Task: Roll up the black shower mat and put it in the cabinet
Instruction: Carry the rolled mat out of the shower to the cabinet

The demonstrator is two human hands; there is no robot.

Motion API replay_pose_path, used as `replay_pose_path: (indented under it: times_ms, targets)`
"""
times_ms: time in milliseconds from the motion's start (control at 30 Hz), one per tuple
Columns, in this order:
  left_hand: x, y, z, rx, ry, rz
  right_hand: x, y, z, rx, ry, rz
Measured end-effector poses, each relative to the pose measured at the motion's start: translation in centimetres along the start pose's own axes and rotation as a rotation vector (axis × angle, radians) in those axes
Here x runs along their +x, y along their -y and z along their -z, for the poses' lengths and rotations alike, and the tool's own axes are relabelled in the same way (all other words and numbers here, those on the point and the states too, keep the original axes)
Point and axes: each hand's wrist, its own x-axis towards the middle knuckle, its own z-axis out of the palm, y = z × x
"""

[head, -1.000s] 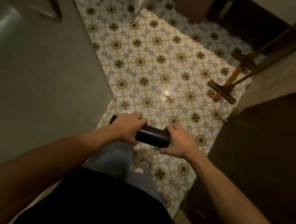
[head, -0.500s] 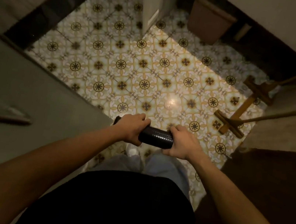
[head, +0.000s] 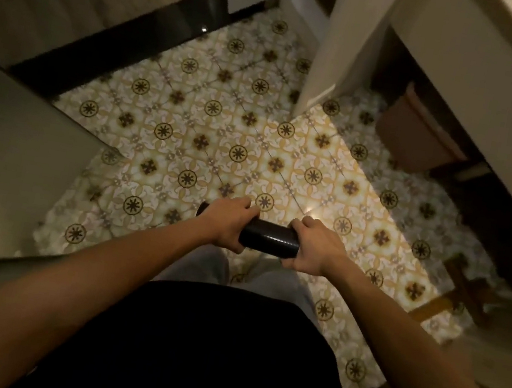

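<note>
The black shower mat point(head: 269, 238) is rolled into a tight tube and held level in front of my waist, above the patterned floor. My left hand point(head: 226, 222) is shut around its left part, with a short end of the roll sticking out past the fingers. My right hand point(head: 314, 248) is shut around its right end. A white cabinet point(head: 434, 77) stands at the upper right, with an open white door panel point(head: 334, 48) jutting toward me.
A grey door or panel point(head: 11, 162) fills the left side. A brown bin point(head: 415, 132) sits under the white cabinet. Wooden mop or broom heads point(head: 464, 290) lie on the tiled floor point(head: 209, 139) at the right. A dark threshold strip point(head: 132, 36) crosses the upper left.
The view has swung left and forward: the white door panel and bin came closer, the wooden mop heads slid to the right edge. Both hands keep the same hold on the rolled mat.
</note>
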Motion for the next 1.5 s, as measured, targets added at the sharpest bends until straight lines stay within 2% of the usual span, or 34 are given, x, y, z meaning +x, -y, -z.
replay_pose_path:
  times_ms: [200,333,733,933,1100,1300,1500]
  targets:
    - [4.3,3.7,4.1,-0.034,-0.045,0.104,7.6,-2.6,6.9,-0.076,0.054,0.114]
    - [7.8,9.6,7.6,-0.116,-0.048,0.191,15.9,-2.9,11.5,-0.099,0.085,0.163]
    - [15.7,30.0,21.2,-0.165,-0.095,0.256,37.3,1.3,26.8,-0.146,-0.021,0.240]
    - [20.9,38.3,27.1,-0.059,-0.075,0.174,44.9,1.6,31.3,-0.028,-0.040,0.164]
    - [29.2,44.7,31.7,-0.006,0.018,0.063,52.0,-1.0,33.5,0.034,-0.043,0.031]
    - [38.8,49.5,38.6,0.110,0.133,-0.074,58.4,-3.7,38.1,0.173,0.012,-0.182]
    - [45.1,54.1,44.3,0.116,0.172,-0.125,64.0,-4.9,42.4,0.177,-0.077,-0.275]
